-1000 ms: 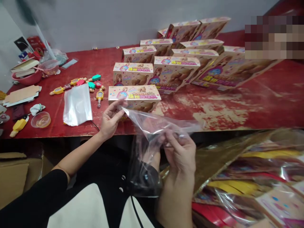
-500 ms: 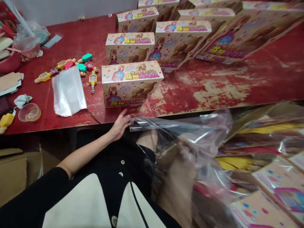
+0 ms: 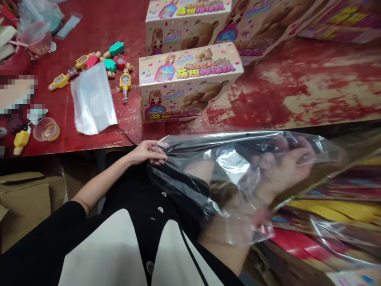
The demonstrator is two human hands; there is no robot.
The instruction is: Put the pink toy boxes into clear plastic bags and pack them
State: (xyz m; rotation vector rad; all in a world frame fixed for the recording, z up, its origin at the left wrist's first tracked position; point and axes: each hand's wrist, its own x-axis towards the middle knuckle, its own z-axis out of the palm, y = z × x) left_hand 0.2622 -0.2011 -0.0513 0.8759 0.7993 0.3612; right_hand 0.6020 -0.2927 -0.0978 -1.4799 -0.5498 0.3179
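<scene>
With my left hand (image 3: 149, 153) I am pinching one corner of a large clear plastic bag (image 3: 232, 161), spread from centre to right of the frame. My right hand (image 3: 293, 161) shows blurred through its film; whether it grips, I cannot tell. Above stands a beige bear-printed cardboard box (image 3: 184, 99).

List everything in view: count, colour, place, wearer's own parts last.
Held bag: one, clear, between hands
Printed boxes: at least four, beige and pink, on table
Table: one, worn red, across top
Small toys: about eight, yellow, green, red, table left
Flat bags: count unclear, clear, left of nearest box
Containers: count unclear, pink, upper left
Tub: one, clear, table's front left
Cord: one, black, at table edge
Cardboard box: one, brown, lower left
Wrapped goods: count unclear, red, yellow, lower right
Garment: one, black and white, bottom
Left hand: one, bare, bag's left end
Right hand: one, bare, seen through bag
</scene>
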